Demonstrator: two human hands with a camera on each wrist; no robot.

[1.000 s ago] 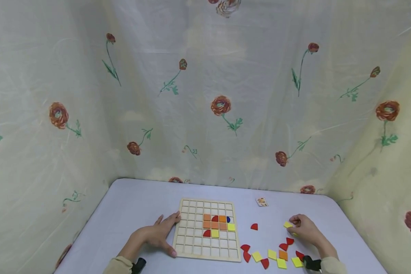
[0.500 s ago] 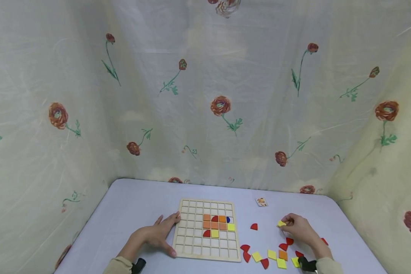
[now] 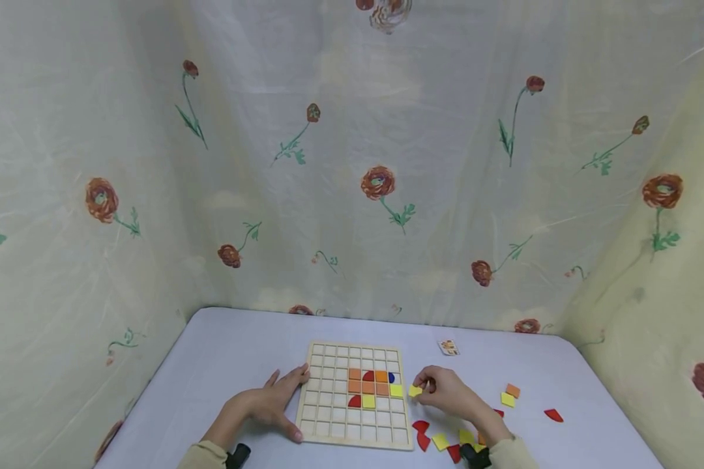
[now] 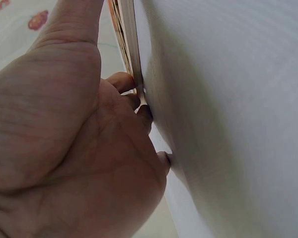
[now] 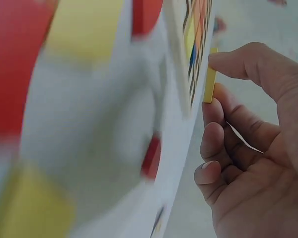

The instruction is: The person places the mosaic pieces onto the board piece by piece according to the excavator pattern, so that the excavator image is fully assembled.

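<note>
A pale wooden grid board (image 3: 328, 413) lies on the white table, some of its squares filled with orange, red, yellow and blue pieces. My left hand (image 3: 270, 400) rests along its left edge, thumb and fingers spread; in the left wrist view the fingertips of that hand (image 4: 104, 158) meet the board's side. Between thumb and finger my right hand (image 3: 448, 391) pinches a yellow square tile (image 3: 414, 391), just off the board's right edge. The right wrist view shows the same hand (image 5: 253, 129) holding the tile edge-on, the other fingers curled loosely.
Red quarter-round pieces (image 3: 422, 442) and yellow squares (image 3: 440, 442) lie in front of the right forearm, partly hidden by it. An orange square (image 3: 513, 390), a yellow square (image 3: 508, 399) and a red piece (image 3: 554, 415) lie further right. A small picture card (image 3: 448, 347) lies behind.
My right hand has carried the yellow tile leftward from the right side of the table to the board's right edge, uncovering pieces behind it. The left hand has stayed put.
</note>
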